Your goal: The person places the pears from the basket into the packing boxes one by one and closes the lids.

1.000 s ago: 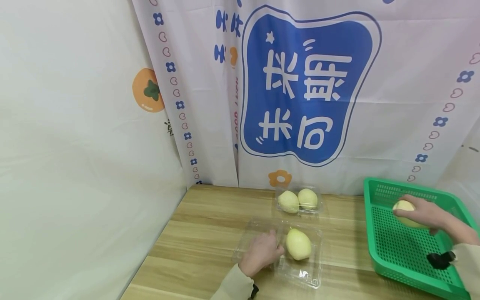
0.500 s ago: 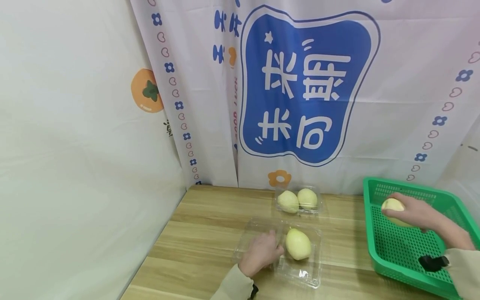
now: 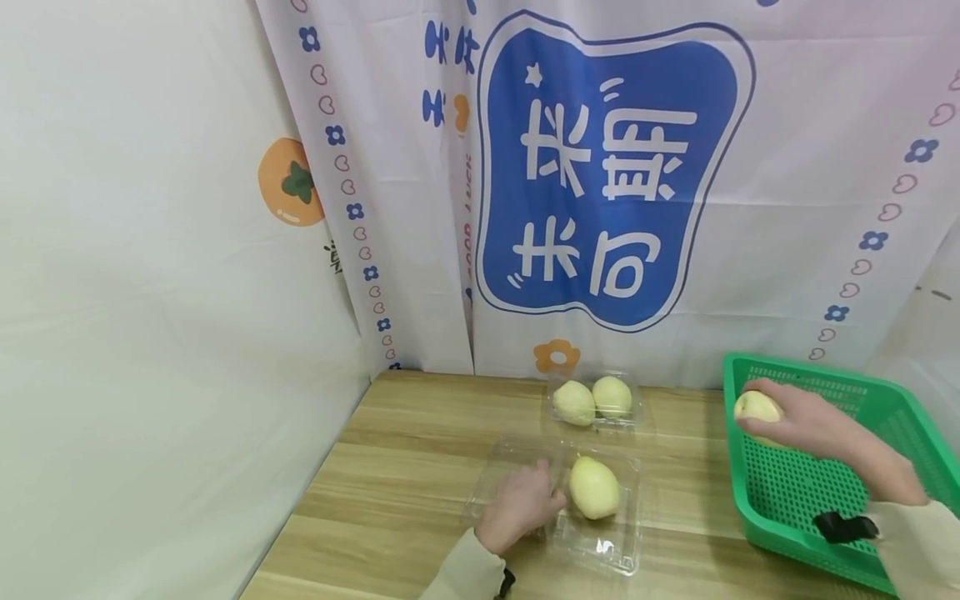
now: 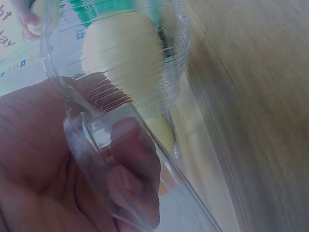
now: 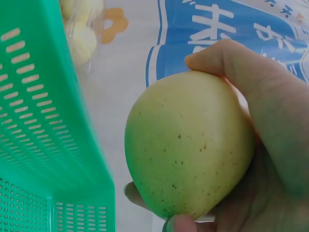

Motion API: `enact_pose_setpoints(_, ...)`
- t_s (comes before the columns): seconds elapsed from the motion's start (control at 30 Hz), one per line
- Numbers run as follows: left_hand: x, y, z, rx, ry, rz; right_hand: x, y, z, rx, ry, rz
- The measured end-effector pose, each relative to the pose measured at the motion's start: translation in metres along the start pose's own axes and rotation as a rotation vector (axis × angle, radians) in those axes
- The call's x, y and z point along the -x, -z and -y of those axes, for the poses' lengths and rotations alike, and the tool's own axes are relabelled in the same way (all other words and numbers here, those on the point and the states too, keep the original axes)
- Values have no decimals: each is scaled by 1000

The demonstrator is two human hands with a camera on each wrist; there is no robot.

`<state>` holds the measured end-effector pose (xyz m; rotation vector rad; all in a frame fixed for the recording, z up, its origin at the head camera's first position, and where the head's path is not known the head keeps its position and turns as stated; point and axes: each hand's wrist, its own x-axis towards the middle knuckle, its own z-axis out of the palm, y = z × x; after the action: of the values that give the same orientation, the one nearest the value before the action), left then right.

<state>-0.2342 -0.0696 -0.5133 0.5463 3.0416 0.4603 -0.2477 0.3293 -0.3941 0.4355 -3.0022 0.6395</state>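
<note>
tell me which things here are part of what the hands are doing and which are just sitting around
In use:
- right hand gripping a pear above the green basket
- left hand holding the open clear box, one pear inside

Lying about:
- closed clear box of two pears at the back
- printed curtain
- wooden table

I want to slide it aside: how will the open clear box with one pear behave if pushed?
The clear box looks thin, so it will probably flex and skid easily. The lone pear is rounded and may roll inside. The left hand holding its edge should steady it.
</note>
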Motion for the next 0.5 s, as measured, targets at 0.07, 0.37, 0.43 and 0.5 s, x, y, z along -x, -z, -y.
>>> enact_pose_setpoints(0.07, 0, 1, 0, 1, -1, 4, 0, 0, 5, 3, 4, -8)
enact_pose_setpoints(0.37, -1, 1, 1, 8, 1, 5, 5, -5, 29, -23, 15, -45)
enact_pose_setpoints(0.43, -1, 1, 0, 15, 0, 6, 5, -6, 35, -29, 26, -54)
enact_pose_setpoints(0.5, -2, 1, 0, 19, 0, 8, 6, -8, 41, -35, 31, -58)
